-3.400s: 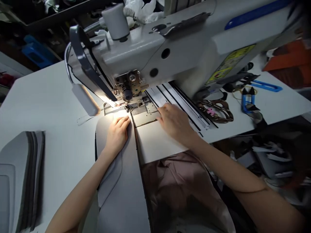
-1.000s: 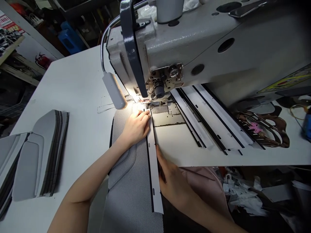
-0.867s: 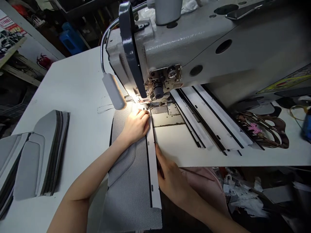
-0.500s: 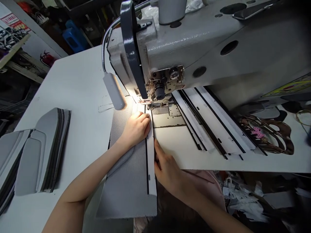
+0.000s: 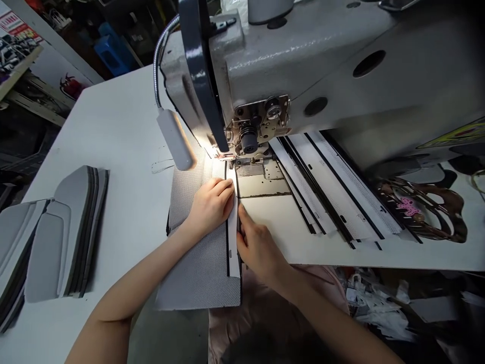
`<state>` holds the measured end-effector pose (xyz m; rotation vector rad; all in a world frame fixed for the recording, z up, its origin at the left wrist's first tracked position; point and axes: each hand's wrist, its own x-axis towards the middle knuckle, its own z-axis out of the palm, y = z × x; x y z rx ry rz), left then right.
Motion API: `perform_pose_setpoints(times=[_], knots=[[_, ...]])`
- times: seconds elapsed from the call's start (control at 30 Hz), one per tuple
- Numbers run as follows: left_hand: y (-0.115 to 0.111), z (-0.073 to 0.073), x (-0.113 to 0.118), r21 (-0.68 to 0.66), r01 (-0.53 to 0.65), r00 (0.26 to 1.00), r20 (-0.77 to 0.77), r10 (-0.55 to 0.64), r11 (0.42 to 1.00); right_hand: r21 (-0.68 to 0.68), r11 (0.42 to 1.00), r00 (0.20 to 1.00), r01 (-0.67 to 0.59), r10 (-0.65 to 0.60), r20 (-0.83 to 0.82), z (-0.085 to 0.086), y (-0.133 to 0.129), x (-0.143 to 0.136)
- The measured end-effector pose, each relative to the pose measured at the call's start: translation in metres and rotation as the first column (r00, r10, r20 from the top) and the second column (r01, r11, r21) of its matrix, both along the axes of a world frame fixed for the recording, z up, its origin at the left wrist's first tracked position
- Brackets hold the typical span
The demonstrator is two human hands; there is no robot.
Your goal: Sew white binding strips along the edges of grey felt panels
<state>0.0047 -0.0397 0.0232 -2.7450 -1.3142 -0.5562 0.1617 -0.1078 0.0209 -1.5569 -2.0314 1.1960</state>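
- The left hand (image 5: 210, 205) lies palm down on the grey mesh fabric panel (image 5: 197, 263), fingers spread out nearly flat and close together; it grips nothing and only presses on the cloth, with the fingertips just short of the presser foot (image 5: 223, 157).
- The right hand (image 5: 257, 245) sits at the right edge of the panel, its fingers bent and its fingertips touching the white strip (image 5: 233, 237) that runs along that edge; whether the strip is pinched between thumb and fingers or only pushed from the side cannot be told.
- The white strip lies on the panel's right border beside a dark line, and its far end goes under the presser foot.
- The fabric panel lies flat on the white table (image 5: 113, 131); its near end hangs over the table's front edge, and its far end is under the head of the sewing machine (image 5: 303, 55).
- The lamp (image 5: 175, 139) on a flexible neck lights the spot around the foot.
- More white strips (image 5: 333, 192) lie on the machine bed to the right, well apart from both hands.
- A stack of grey pieces (image 5: 56, 237) lies on the table to the left, well apart from the panel.
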Motion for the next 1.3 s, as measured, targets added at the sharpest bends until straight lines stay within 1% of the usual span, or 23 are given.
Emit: perform_pose_setpoints(times=[0.17,0.3,0.37,0.47,0.57,0.63,0.73,0.83,0.97,1.07,1.17,1.23,1.3], knots=[[0.017,-0.005,-0.002,-0.007,-0.008,1.000,-0.007,0.008,1.000,-0.103,0.993,0.997,-0.056,0.049,-0.067,0.003,-0.020,0.005],[0.026,-0.007,-0.003,0.020,-0.031,0.999,-0.037,0.032,0.999,-0.072,0.997,0.994,-0.037,0.029,-0.101,-0.001,-0.030,0.007],[0.025,-0.006,-0.002,0.033,-0.030,0.999,-0.039,0.032,0.999,-0.031,0.999,0.996,-0.016,0.013,-0.093,-0.006,-0.028,0.005],[0.017,-0.003,0.000,0.051,0.001,0.999,-0.038,0.001,0.999,0.032,0.999,0.998,0.008,-0.006,-0.058,-0.013,-0.018,0.003],[0.008,0.000,0.002,0.052,0.011,1.000,-0.020,-0.010,0.999,0.050,0.999,1.000,0.002,-0.002,-0.002,-0.013,-0.008,0.002],[0.006,0.000,0.003,0.049,0.003,1.000,-0.010,-0.003,0.999,0.038,0.999,1.000,-0.005,0.004,0.028,-0.010,-0.004,0.001],[0.012,-0.003,0.001,0.037,-0.004,1.000,-0.019,0.004,0.999,-0.008,1.000,1.000,-0.009,0.009,0.027,-0.004,-0.002,0.002],[0.023,-0.006,-0.001,0.031,-0.020,0.999,-0.045,0.022,0.999,-0.068,0.998,1.000,-0.018,0.017,-0.012,-0.001,-0.004,0.004],[0.032,-0.006,-0.002,0.060,-0.031,0.997,-0.065,0.035,0.998,-0.082,0.996,0.997,0.030,-0.036,-0.075,-0.003,-0.003,0.005],[0.026,-0.002,-0.001,0.096,0.003,0.996,-0.090,0.006,0.995,-0.048,0.996,0.988,0.081,-0.086,-0.125,-0.006,0.003,0.005],[0.012,0.002,0.002,0.110,0.028,0.996,-0.093,-0.018,0.994,-0.013,0.994,0.978,0.108,-0.108,-0.176,-0.008,0.010,0.005],[0.004,0.001,0.003,0.105,0.015,0.998,-0.070,-0.008,0.994,-0.003,0.993,0.975,0.121,-0.119,-0.186,-0.009,0.015,0.004],[0.002,-0.002,0.003,0.096,-0.010,0.999,-0.043,0.014,0.995,-0.002,0.991,0.975,0.130,-0.129,-0.182,-0.009,0.019,0.004]])
